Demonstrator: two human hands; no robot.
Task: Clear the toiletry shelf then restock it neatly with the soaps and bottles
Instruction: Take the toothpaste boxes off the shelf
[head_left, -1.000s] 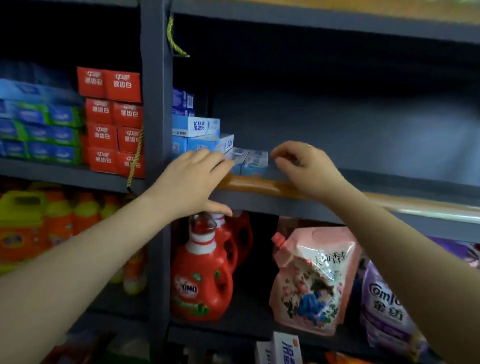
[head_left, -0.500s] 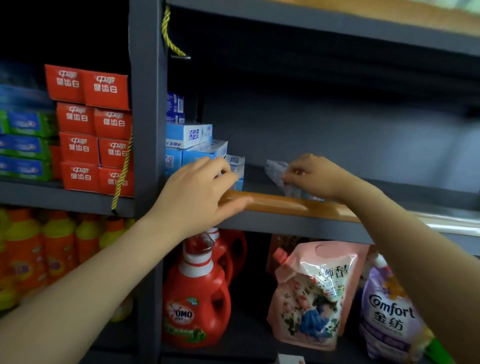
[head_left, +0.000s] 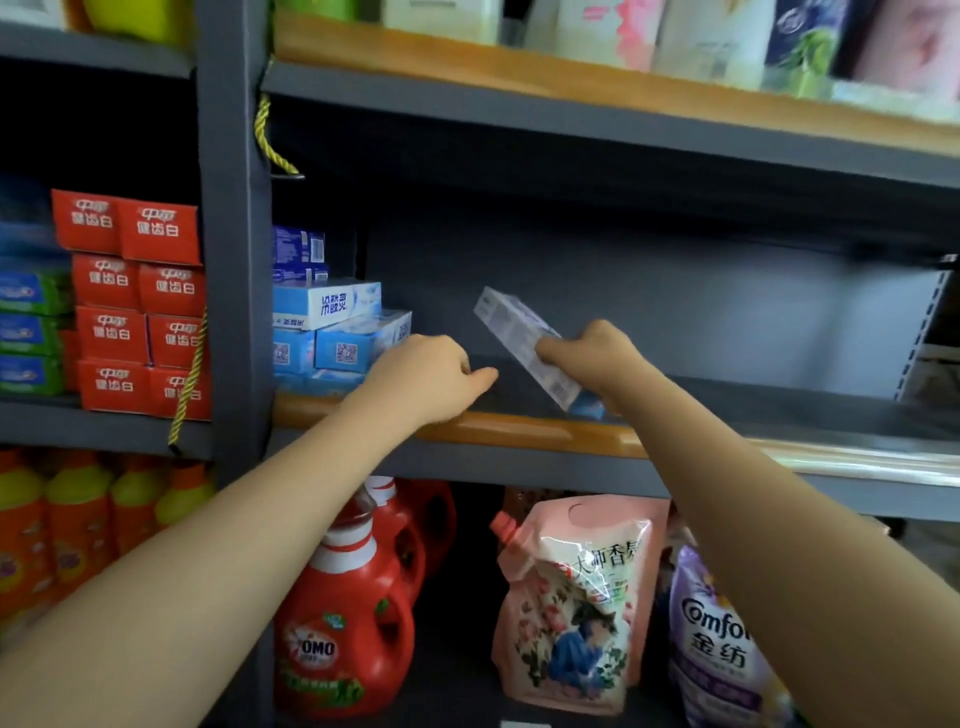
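The dark grey toiletry shelf (head_left: 727, 410) has a wooden front lip and is bare from its middle to the right. At its left end sits a stack of light blue toothpaste boxes (head_left: 332, 332). My right hand (head_left: 592, 353) grips a long pale box (head_left: 524, 343), lifted and tilted above the shelf. My left hand (head_left: 426, 374) hovers beside the blue stack with curled fingers, thumb pointing right, holding nothing that I can see.
A grey upright post (head_left: 231, 260) divides the bays. Red boxes (head_left: 135, 306) fill the left bay. Below stand a red OMO jug (head_left: 343, 623), a pink refill pouch (head_left: 571, 608) and a purple Comfort pouch (head_left: 722, 649). Bottles line the upper shelf (head_left: 571, 78).
My right hand has picked the long pale box up off the shelf and tilted it. My left hand moved from the wooden lip in over the shelf. The camera tilted upward.
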